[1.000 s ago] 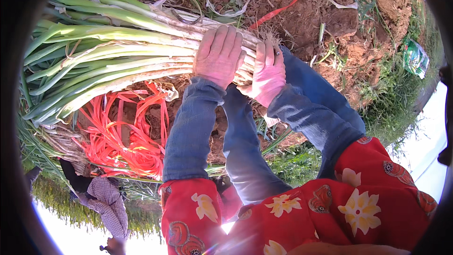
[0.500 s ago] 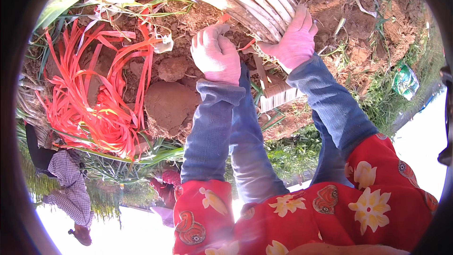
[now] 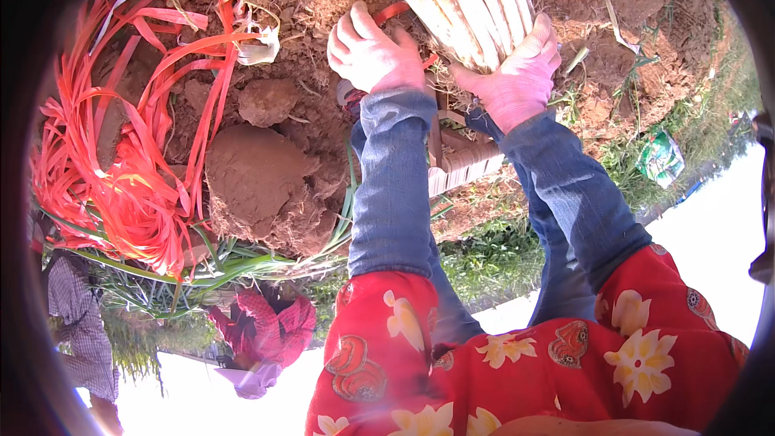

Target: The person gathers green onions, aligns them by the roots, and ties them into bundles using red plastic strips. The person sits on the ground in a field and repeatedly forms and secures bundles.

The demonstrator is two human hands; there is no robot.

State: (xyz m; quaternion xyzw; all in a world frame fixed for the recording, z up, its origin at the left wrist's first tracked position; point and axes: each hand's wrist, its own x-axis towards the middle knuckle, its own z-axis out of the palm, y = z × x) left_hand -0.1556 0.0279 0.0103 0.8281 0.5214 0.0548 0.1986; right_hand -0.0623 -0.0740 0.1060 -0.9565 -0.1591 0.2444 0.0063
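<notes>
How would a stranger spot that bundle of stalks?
Start at the big tangle of red ribbons on the left. Go right, past the left hand, to the right hand. Touching it is the bundle of stalks: pale, thick and straight, unlike the flat, curling ribbons.

We swung the onion bundle (image 3: 468, 4) from lying sideways to pointing away from us, its green leaves passing out of view, and our left hand (image 3: 378, 52) came off it.
</notes>
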